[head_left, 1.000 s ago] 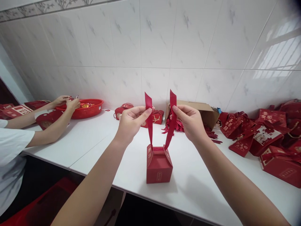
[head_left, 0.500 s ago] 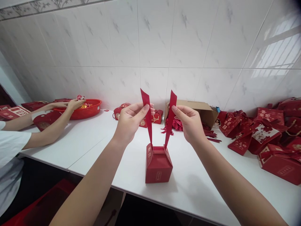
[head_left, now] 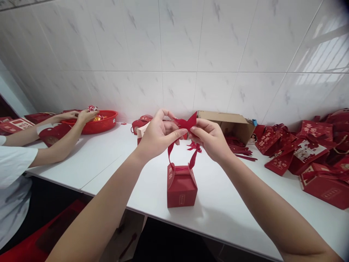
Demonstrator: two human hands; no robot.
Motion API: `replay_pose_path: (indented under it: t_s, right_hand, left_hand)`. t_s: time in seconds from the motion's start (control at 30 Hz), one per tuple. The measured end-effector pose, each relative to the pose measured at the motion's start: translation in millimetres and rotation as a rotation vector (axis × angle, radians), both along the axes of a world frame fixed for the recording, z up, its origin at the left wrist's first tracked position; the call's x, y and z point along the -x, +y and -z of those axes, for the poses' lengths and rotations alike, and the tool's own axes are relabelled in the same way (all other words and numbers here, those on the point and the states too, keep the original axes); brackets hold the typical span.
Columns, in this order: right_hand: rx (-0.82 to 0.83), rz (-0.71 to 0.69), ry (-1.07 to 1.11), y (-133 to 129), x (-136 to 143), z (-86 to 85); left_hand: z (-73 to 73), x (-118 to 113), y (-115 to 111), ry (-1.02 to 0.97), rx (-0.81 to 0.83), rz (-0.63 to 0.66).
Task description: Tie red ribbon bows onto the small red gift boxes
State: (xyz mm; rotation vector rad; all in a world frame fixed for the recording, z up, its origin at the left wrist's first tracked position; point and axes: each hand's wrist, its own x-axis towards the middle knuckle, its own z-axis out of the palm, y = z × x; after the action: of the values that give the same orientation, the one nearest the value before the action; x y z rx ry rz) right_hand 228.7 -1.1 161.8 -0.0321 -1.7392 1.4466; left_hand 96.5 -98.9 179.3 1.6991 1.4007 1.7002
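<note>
At the far left, a co-worker's hands [head_left: 80, 115] reach over a red basin [head_left: 100, 123] of wrapped sweets. Toward the middle, the left hand [head_left: 163, 133] has its grip closed on one end of the ribbon [head_left: 187, 125]. Below, the small red box [head_left: 182, 187] stands upright on the white bench [head_left: 218, 203], the ribbon rising from its top. The right hand [head_left: 209, 138] pinches the ribbon's other end, fingers closed, in front of an open cardboard carton [head_left: 226, 118]. Red gift boxes [head_left: 308, 149] crowd the far right.

Head-worn view, forward and down
</note>
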Motion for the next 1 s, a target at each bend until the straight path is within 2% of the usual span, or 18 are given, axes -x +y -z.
replay_pose_path:
  t_s: [0.1, 0.27, 0.33, 0.47, 0.57, 0.63, 0.7, 0.77, 0.87, 0.93, 1.0]
  right_hand:
    - [-0.072, -0.081, 0.038, -1.3, 0.2, 3.6]
    - [-0.201, -0.023, 0.013, 4.2, -1.8, 9.4]
    - [-0.352, 0.042, 0.005, 8.4, -4.4, 12.9]
    - [-0.801, 0.286, 0.013, 18.5, -8.3, 21.9]
    - [-0.962, 0.387, 0.056, 23.5, -7.5, 27.0]
    - [-0.972, 0.420, 0.054, 23.1, -5.9, 29.3]
    - [-0.936, 0.452, 0.057, 19.2, -4.5, 31.8]
    - [-0.860, 0.481, 0.075, 13.1, -4.3, 35.0]
    - [-0.660, 0.530, 0.064, 5.4, -8.3, 40.2]
    - [-0.508, 0.578, 0.019, 4.5, -15.6, 43.0]
    - [-0.422, 0.648, -0.062, 7.8, -27.5, 45.3]
  left_hand:
    - [2.2, 1.2, 1.5, 0.004, 0.014, -0.001]
    - [5.8, 4.7, -0.6, -0.053, 0.048, 0.036]
    - [8.4, 7.5, -1.6, -0.148, 0.056, 0.037]
    - [13.1, 12.4, -1.8, -0.371, 0.101, 0.105]
    - [14.5, 11.9, -1.5, -0.424, 0.157, 0.151]
    - [16.2, 9.4, -1.3, -0.393, 0.171, 0.162]
    - [20.4, 6.3, -0.8, -0.289, 0.109, 0.097]
    - [26.7, 4.3, 0.4, -0.097, -0.028, -0.074]
    - [36.2, 7.5, 1.8, 0.179, -0.207, -0.363]
    - [40.3, 14.9, -0.3, 0.266, -0.257, -0.479]
    - [43.8, 25.8, -7.4, 0.330, -0.270, -0.538]
